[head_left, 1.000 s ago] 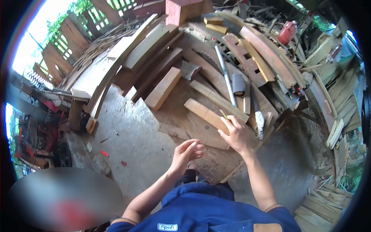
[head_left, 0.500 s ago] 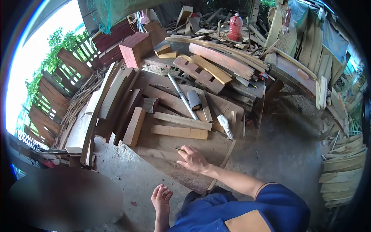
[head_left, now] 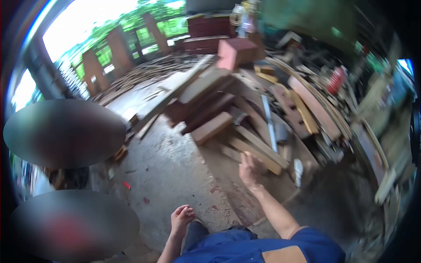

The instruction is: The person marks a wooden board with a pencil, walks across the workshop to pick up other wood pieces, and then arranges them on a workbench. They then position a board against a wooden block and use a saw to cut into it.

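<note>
My right hand (head_left: 251, 170) is over the wooden worktop (head_left: 223, 175), beside a light wooden strip (head_left: 256, 155). Its fingers are bent together as around the thin pencil that showed there half a second ago; blur hides the pencil itself now. A second strip (head_left: 263, 145) lies just behind the first, and a short thick wood block (head_left: 212, 128) is to their left. My left hand (head_left: 182, 219) hangs in the air above the floor near my leg, fingers loosely curled and holding nothing I can see.
A long metal bar (head_left: 269, 125), a dark case (head_left: 282, 133) and a white wrapped object (head_left: 298, 172) lie on the worktop. Long boards (head_left: 193, 87) are stacked at the left. Behind stand a pinkish box (head_left: 237, 52) and a red jug (head_left: 336, 81). Two blurred-out ovals cover the left side.
The whole view has swung to the left, so the worktop now appears farther right and is smeared. My right hand remains by the strips. My left hand stays low, loosely curled.
</note>
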Demonstrator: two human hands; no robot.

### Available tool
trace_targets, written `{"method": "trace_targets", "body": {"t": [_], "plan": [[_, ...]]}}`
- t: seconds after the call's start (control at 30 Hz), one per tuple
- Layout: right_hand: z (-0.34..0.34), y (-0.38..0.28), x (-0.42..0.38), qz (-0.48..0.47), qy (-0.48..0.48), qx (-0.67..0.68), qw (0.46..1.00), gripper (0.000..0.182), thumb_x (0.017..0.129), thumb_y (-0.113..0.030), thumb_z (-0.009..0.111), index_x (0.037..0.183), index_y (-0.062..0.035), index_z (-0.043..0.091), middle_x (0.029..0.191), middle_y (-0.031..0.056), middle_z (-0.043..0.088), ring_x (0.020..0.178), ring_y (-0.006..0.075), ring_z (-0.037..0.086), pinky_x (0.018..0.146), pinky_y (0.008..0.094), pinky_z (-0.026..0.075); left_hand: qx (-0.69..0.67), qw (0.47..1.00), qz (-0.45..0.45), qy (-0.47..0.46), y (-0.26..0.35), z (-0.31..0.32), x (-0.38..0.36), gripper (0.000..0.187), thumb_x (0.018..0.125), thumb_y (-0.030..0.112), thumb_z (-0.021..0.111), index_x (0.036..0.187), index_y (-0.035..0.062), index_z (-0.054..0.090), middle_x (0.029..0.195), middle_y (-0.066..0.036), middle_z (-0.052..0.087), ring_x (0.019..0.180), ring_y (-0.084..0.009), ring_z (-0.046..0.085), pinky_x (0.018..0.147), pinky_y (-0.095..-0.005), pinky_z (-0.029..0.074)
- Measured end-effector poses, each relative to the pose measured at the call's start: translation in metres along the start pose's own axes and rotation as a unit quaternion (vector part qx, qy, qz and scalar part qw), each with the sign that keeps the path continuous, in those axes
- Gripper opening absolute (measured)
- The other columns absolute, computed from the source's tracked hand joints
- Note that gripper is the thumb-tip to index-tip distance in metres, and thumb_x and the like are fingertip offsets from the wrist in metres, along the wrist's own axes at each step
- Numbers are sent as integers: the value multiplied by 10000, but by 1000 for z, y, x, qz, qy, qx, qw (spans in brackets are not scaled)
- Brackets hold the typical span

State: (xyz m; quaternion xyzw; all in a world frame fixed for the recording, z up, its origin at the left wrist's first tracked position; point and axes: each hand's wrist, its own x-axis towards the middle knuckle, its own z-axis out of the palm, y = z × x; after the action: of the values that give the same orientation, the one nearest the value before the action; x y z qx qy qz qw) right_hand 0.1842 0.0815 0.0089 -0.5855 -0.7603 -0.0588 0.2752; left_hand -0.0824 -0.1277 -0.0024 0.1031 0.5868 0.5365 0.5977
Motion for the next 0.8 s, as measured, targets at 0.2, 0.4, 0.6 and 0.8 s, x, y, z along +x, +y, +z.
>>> {"method": "trace_targets", "body": {"t": [0.2, 0.4, 0.6, 0.8], "plan": [[30, -27, 29, -75, 3, -90, 993, 408, 827, -185, 673, 1193, -10, 629, 1497, 60, 382, 1349, 282, 356, 1068, 475, 287, -33, 998, -5, 57, 20, -116, 47, 232, 964, 145, 570, 1153, 14, 598, 954, -79, 666, 788, -158, 665, 723, -314, 584], [78, -44, 28, 1, -11, -154, 988, 420, 975, -312, 485, 1336, -108, 546, 1477, 99, 420, 1342, 302, 402, 1112, 503, 281, -39, 986, -11, 161, 45, -280, 82, 228, 954, 150, 577, 1144, 29, 611, 951, -83, 672, 787, -163, 673, 720, -318, 594], [61, -70, 32, 26, -85, -288, 953, 471, 1023, -341, 378, 1478, -220, 384, 1528, 49, 341, 1403, 271, 302, 1139, 515, 199, -31, 951, -71, 300, 55, -406, 104, 179, 951, 129, 560, 1092, 33, 616, 890, -65, 661, 720, -152, 655, 645, -315, 594], [90, -93, 49, 129, 60, -196, 970, 504, 1014, -238, 448, 1505, -242, 334, 1449, 122, 415, 1307, 331, 417, 1056, 499, 326, -7, 960, -111, 257, 76, -436, 159, 197, 952, 142, 564, 1112, 44, 626, 909, -61, 666, 739, -142, 661, 644, -296, 587]]}}
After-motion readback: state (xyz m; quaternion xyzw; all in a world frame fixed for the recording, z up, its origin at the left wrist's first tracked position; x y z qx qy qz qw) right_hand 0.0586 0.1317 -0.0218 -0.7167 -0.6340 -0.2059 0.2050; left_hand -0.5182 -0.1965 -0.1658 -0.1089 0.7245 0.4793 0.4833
